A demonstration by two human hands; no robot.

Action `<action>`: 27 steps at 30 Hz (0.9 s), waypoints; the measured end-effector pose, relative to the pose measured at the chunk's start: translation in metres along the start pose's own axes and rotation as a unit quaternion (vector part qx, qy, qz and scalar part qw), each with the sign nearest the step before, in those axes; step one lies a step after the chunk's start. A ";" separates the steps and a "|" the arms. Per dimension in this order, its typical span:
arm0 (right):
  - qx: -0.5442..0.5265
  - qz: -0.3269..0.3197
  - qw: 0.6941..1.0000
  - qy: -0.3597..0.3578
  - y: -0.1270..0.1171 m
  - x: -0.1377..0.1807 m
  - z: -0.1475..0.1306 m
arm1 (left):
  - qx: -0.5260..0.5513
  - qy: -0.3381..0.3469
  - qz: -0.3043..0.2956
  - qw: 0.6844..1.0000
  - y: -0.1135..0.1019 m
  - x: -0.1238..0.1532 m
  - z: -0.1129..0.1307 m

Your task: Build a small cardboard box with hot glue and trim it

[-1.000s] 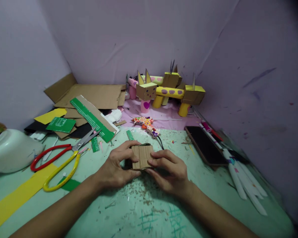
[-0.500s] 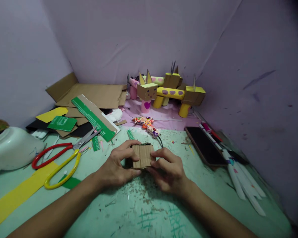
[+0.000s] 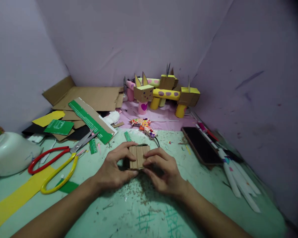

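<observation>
Between my two hands is a small cardboard box (image 3: 137, 156), brown, with a ribbed face toward me. My left hand (image 3: 115, 165) grips its left side, fingers on the upper left and thumb at the lower edge. On the right side, my right hand (image 3: 164, 170) pinches it with fingertips on the face and thumb below. The box's underside and back are hidden. Just behind it lies a hot glue gun (image 3: 144, 126) with a colourful pattern and a black cord. Scissors (image 3: 72, 153) with one red and one yellow handle lie open to the left.
Cardboard animal figures (image 3: 164, 94) stand at the back on a pink cloth (image 3: 164, 124). Cardboard scraps (image 3: 89, 97) and a white pot-like vessel (image 3: 12, 155) are on the left. A phone (image 3: 201, 145) and white sticks (image 3: 240, 181) lie right. A yellow strip (image 3: 17, 198) is front left.
The whole view has shifted slightly, so things sit a little further left. Both hands keep their hold on the cardboard box, with hardly any change in grip.
</observation>
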State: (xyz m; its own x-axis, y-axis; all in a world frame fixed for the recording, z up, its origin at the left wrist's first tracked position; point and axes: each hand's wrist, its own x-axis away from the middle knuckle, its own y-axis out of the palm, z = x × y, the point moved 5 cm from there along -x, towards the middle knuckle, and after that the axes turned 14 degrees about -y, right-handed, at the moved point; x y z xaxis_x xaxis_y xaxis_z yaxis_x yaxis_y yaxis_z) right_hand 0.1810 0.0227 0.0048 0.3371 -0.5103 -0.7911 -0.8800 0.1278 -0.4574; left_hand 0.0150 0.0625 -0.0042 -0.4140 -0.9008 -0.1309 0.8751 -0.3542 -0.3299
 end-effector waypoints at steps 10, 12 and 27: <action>-0.135 0.105 0.974 0.150 -0.003 0.008 0.024 | 0.183 -0.138 0.047 0.972 -0.011 -0.003 -0.014; -0.148 0.102 0.970 0.164 0.001 0.009 0.026 | 0.191 -0.139 0.041 0.971 -0.010 -0.004 -0.014; -0.254 0.071 0.940 0.216 0.018 0.009 0.023 | 0.258 -0.170 -0.028 0.951 0.005 -0.004 -0.017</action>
State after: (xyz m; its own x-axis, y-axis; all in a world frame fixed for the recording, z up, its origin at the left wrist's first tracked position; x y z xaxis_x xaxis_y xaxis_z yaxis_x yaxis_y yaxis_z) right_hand 0.1763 0.0405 -0.0198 0.1338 -0.8303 -0.5411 -0.9891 -0.1461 -0.0203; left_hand 0.0164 0.0686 -0.0210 -0.4354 -0.8749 0.2122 0.8969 -0.4010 0.1865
